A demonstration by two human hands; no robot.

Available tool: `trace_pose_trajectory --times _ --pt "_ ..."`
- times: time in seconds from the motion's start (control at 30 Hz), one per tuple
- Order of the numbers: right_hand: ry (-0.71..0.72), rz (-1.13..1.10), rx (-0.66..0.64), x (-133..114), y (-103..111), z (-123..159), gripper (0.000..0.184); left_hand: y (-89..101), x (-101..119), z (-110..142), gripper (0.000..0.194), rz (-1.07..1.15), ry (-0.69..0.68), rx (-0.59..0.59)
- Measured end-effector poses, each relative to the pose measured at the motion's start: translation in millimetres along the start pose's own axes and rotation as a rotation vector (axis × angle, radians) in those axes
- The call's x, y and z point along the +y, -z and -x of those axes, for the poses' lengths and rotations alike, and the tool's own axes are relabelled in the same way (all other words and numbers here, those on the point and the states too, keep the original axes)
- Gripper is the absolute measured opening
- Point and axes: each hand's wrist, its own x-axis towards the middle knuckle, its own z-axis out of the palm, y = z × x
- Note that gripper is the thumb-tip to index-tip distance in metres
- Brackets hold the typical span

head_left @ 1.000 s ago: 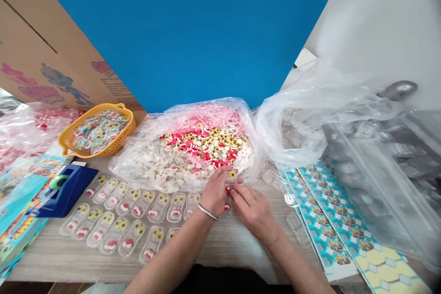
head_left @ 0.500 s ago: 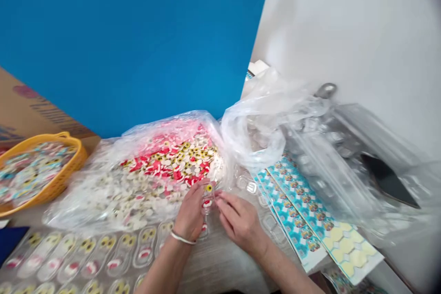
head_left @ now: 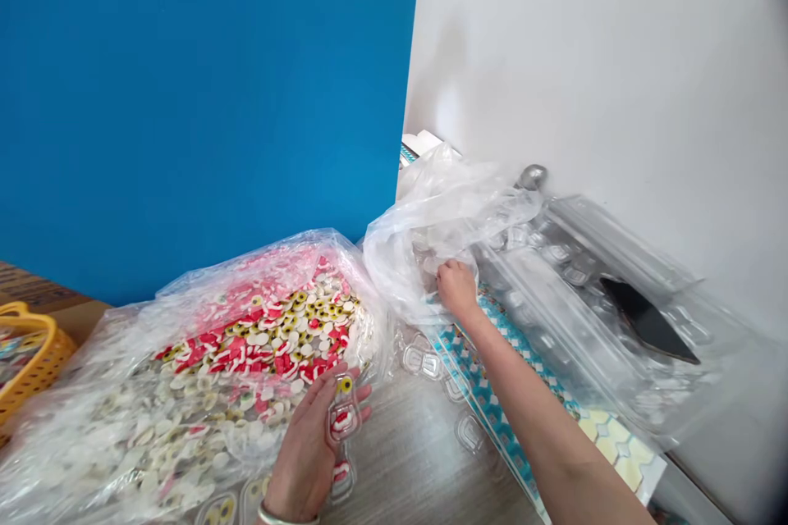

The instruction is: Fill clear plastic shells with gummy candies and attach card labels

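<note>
At the far left, a yellow plastic basket [head_left: 30, 365] is sitting at the frame edge, cut off and heaped with small packaged items, with a strip of cardboard carton [head_left: 67, 316] showing behind it. A blue wall panel [head_left: 185, 115] is rising behind everything on this side. In front of it, a large clear plastic bag [head_left: 246, 267] is lying open on the surface, filled with flat eyeball-shaped candies [head_left: 264, 336] in white, red and yellow. A few filled blister trays [head_left: 218, 510] are showing below the bag at the bottom edge.

The left hand [head_left: 304, 451], wearing a thin metal bangle, is holding up a clear blister tray [head_left: 343, 418] just beside the bag, with a narrow grip of fingers and thumb around it. That tray is carrying a yellow eye and red-and-white pieces.

To the right, a few empty clear blister pieces [head_left: 422, 359] are lying on the wood-grain surface [head_left: 419, 447]. The right hand [head_left: 456, 289] is reaching into a crumpled clear plastic bag [head_left: 424, 250], its fingers partly hidden, so I cannot tell what its grip is holding, if anything. Teal printed card sheets [head_left: 486, 381] are lying under that arm, while a stack of clear plastic trays [head_left: 572, 262] is leaning against a white wall [head_left: 646, 74].
</note>
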Motion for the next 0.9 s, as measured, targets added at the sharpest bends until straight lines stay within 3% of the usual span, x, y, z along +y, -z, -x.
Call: trace_pose_trajectory --times 0.17,0.3,0.37,0.47,0.53,0.67,0.9 --pt "-0.056 -0.251 0.010 -2 13 21 0.016 -2.3 -1 0 0.025 0.004 0.002 -0.003" --pt "-0.065 -0.505 -0.046 -28 29 72 0.025 -11.5 -5 -1 0.040 0.010 -0.027 -0.069" --pt "-0.083 -0.691 -0.116 -47 36 106 0.028 -19.4 -8 1 0.048 0.018 -0.049 -0.120" --pt "-0.220 -1.139 -0.286 -73 43 152 0.027 -30.7 -14 5 0.061 0.027 -0.079 -0.231" --pt "-0.287 -1.294 -0.367 -85 44 172 0.027 -34.5 -18 7 0.069 0.019 -0.093 -0.287" --pt "-0.326 -1.389 -0.438 -92 41 190 0.029 -31.2 -26 11 0.074 -0.010 -0.089 -0.304" --pt "-0.354 -1.454 -0.491 -92 39 191 0.034 -22.6 -31 9 0.064 -0.017 -0.096 -0.345"
